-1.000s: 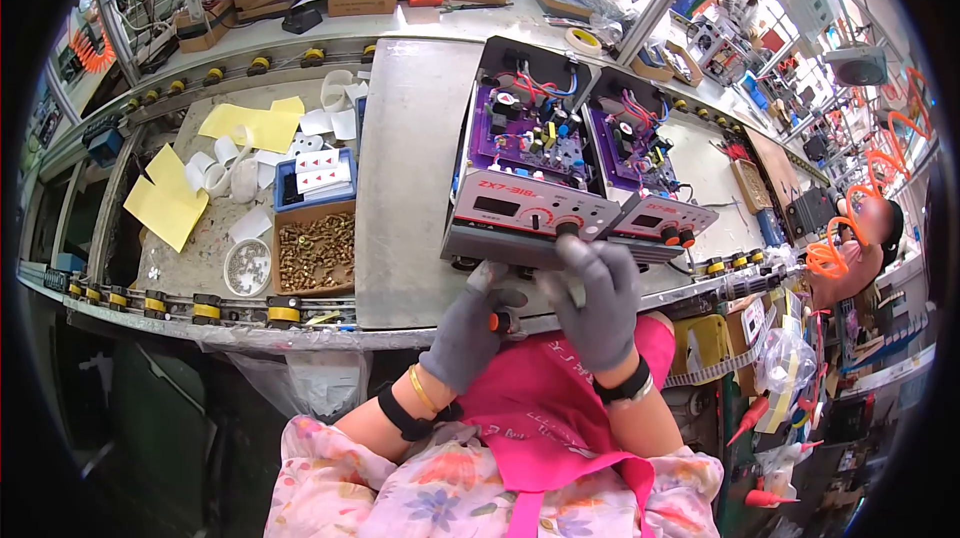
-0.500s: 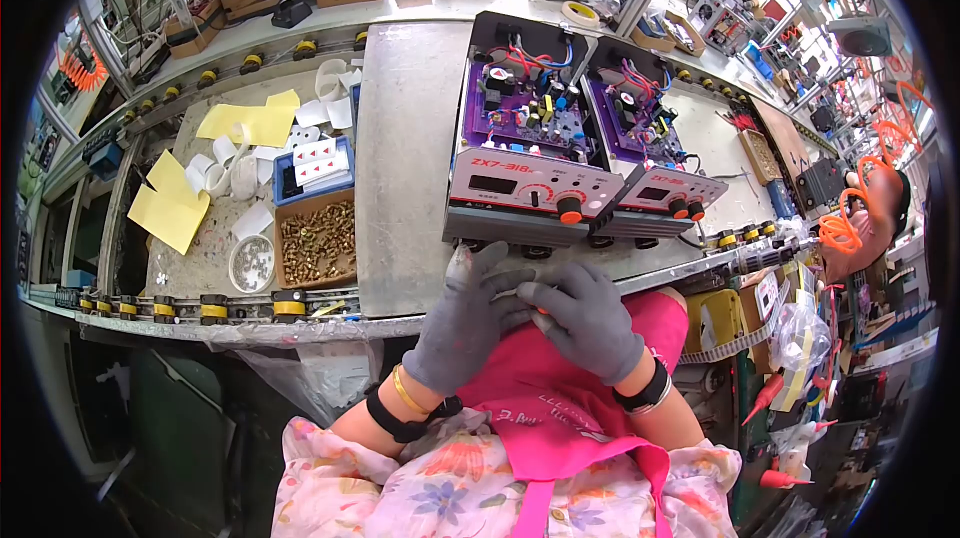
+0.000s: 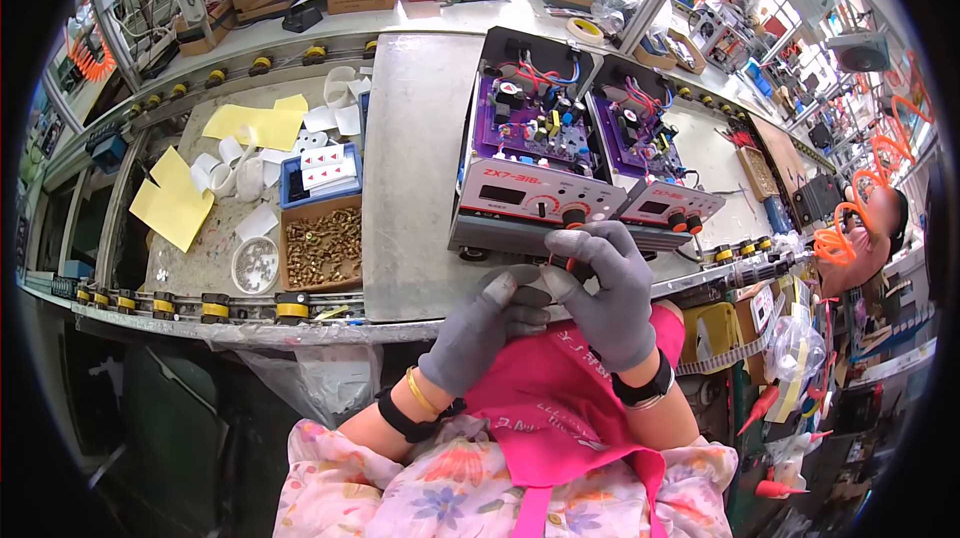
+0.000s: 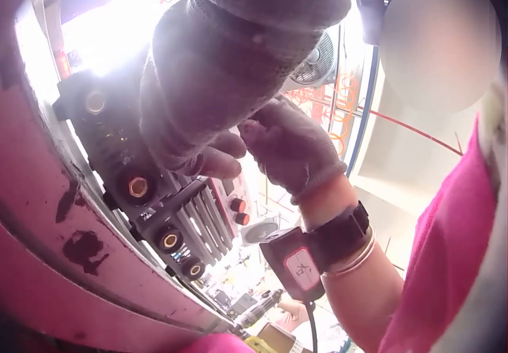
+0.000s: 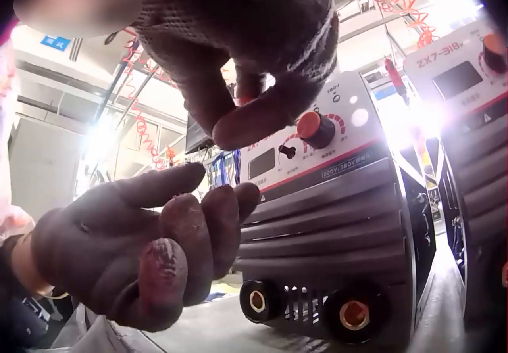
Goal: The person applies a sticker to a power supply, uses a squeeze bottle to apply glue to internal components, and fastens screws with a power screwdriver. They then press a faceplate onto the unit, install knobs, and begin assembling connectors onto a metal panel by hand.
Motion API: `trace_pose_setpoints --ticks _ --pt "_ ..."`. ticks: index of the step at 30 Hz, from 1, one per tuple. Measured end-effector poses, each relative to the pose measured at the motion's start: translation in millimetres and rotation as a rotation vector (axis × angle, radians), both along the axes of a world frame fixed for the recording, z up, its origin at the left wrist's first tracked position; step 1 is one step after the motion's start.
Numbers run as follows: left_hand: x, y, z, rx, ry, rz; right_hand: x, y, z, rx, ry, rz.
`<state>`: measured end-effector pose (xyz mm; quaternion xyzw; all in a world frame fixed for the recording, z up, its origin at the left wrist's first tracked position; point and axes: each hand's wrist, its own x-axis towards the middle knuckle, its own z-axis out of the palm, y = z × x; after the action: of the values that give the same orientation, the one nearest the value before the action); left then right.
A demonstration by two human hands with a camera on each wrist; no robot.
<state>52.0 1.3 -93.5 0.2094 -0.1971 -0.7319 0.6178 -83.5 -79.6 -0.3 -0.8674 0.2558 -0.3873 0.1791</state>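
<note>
My gloved right hand (image 3: pixel 615 303) pinches a small orange-and-black knob (image 3: pixel 572 264) between thumb and fingers, just in front of the nearer welding machine (image 3: pixel 525 200). That machine's white front panel, marked ZX7-318, carries one large orange-and-black knob (image 5: pixel 316 130) and, left of it, a bare black shaft (image 5: pixel 286 152). Below and left of the right hand, my gloved left hand (image 3: pixel 472 336) has its fingers loosely bent, palm up in the right wrist view, with nothing seen in it. Purple circuit boards show in the machine's uncovered top.
A second machine (image 3: pixel 668 206) with two orange knobs stands close on the right. To the left lie a carton of brass fittings (image 3: pixel 322 250), a blue bin (image 3: pixel 320 176) with white labels, a round dish (image 3: pixel 255 266) and yellow paper (image 3: pixel 172 200). Rollers line the bench edge.
Earlier the left hand held an orange-and-black knob while the right hand was at the panel's large knob. The hands met, and the right hand now holds a knob, raised towards the panel.
</note>
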Motion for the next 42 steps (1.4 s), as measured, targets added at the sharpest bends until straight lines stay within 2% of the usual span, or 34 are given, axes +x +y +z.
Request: trace_pose_setpoints --ticks 6,9,18,21,24,25,27,29,30,33,36,39,42 --pt "0 4 12 -0.049 -0.157 0.152 1 1 -6 0.051 0.021 0.019" --pt "0 4 12 -0.056 -0.171 0.143 -2 -5 -11 -0.088 0.082 0.069" --pt "-1 0 12 -0.016 -0.108 0.163 4 3 -9 0.083 0.072 0.118" --pt "0 0 12 -0.021 -0.046 0.152 2 1 -16 0.009 0.14 0.193" --pt "-2 3 -2 -0.081 -0.178 0.286 3 5 -5 -0.06 0.078 0.149" --pt "-4 5 1 -0.094 -0.248 0.36 -2 6 -4 -0.023 0.117 0.096" --pt "-9 10 11 -0.121 -0.389 0.504 -11 1 -10 0.369 0.022 0.215" --pt "0 4 10 -0.366 -0.887 0.727 -13 5 -12 0.699 -0.121 0.306" --pt "3 1 10 -0.492 -1.136 0.834 -11 7 -10 0.624 -0.08 0.279" --pt "3 3 15 -0.544 -1.314 0.943 -5 12 -11 0.438 -0.002 0.217" --pt "-1 4 6 -0.508 -1.273 0.952 -5 14 -14 0.293 0.004 0.174" --pt "-9 2 -6 -0.265 -0.919 0.615 2 8 -14 -0.046 -0.118 -0.075" --pt "-12 0 -7 0.048 -0.377 0.314 10 -11 -4 -0.461 0.14 -0.223"
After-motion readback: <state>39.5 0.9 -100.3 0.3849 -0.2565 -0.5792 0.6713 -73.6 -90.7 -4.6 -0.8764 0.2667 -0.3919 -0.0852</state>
